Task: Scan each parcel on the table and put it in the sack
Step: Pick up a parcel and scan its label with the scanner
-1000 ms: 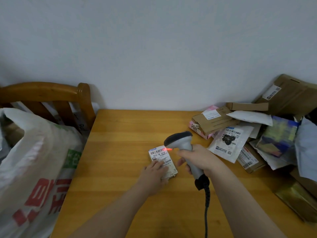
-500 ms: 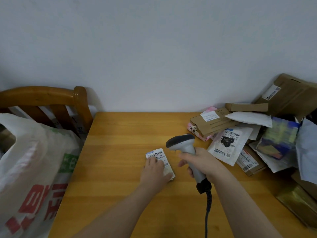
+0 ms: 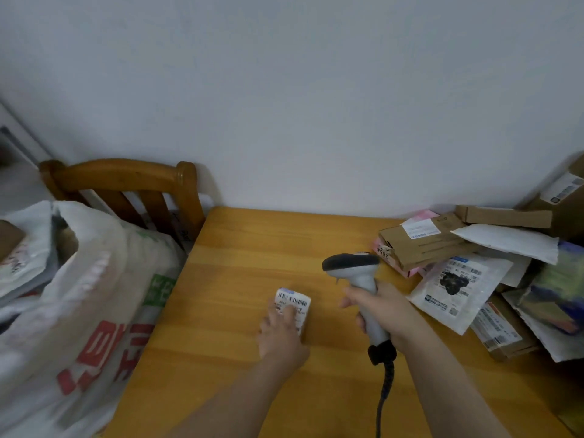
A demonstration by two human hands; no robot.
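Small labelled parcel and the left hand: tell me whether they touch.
Touching. Head view: the left hand lays its fingers on the small labelled parcel.

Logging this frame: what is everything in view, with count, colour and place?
table: one, orange-brown wood, centre
small parcel: one, white barcode label, middle of table
scanner: one, grey with black head, right of small parcel
cable: one, black, hangs from scanner handle
parcel pile: several, brown, white, pink, table's right end
sack: one, white with red and green print, left of table
chair: one, brown wood, behind sack
wall: one, pale grey, behind table
left hand: one, fingers lie on small parcel
right hand: one, grips scanner handle
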